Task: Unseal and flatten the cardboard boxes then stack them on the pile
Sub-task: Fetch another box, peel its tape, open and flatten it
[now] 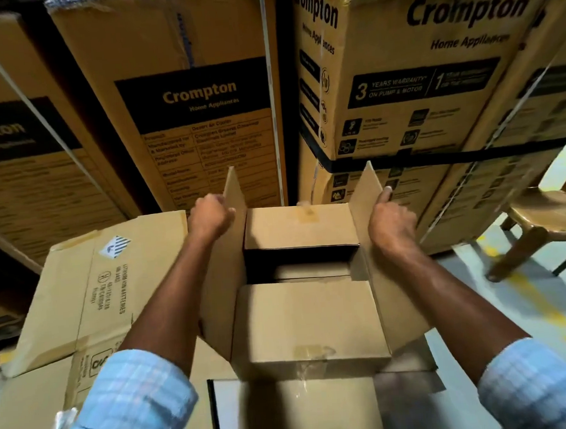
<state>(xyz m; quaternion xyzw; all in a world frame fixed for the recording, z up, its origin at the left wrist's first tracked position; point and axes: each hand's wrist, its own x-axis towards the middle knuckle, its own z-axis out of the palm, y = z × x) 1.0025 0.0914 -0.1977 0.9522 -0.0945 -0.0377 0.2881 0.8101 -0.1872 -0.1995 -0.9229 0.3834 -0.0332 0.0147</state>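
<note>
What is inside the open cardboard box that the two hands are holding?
Through the gap between the inner flaps, the open box shows only a dark space and a strip of cardboard. The two folded inner flaps cover the rest, so any contents cannot be seen.

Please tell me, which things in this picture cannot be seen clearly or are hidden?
- Inside of the open box: its two short flaps cover it, and the gap between them is dark.
- Left hand fingertips: hidden behind the raised side flap.
- Small print on the big cartons: blurred and too small to read.
- Flattened boxes on the left: cut off by the frame edge; count unclear.
- Wooden stool: cut off at the right edge.
</note>
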